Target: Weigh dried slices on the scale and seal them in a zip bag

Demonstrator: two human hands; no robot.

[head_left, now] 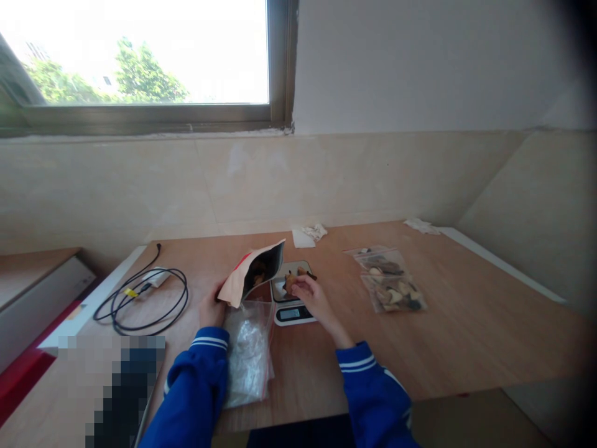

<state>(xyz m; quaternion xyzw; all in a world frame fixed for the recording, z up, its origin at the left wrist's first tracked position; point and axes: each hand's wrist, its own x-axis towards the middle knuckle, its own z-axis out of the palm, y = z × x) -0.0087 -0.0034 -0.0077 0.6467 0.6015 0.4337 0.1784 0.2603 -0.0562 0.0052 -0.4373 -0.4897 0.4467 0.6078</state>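
Note:
My left hand [212,309] grips the lower end of a tan pouch [237,277], tilted so that its open mouth faces the scale. Dark and brown dried pieces [258,272] show inside. Over the small digital scale [280,297], my right hand [313,295] pinches a brown dried slice [290,284]; whether it touches the pan I cannot tell. Another dried piece [305,272] lies on the pan behind my fingers. The scale's display [290,314] is too small to read. Below the pouch lies a stack of clear zip bags [247,361].
Zip bags of dried slices [394,286] lie to the right. A coiled black cable [152,305] with a white adapter [157,276] is at the left. Crumpled tissue [314,232] lies near the wall, and a blurred-out dark object [124,398] at the front left.

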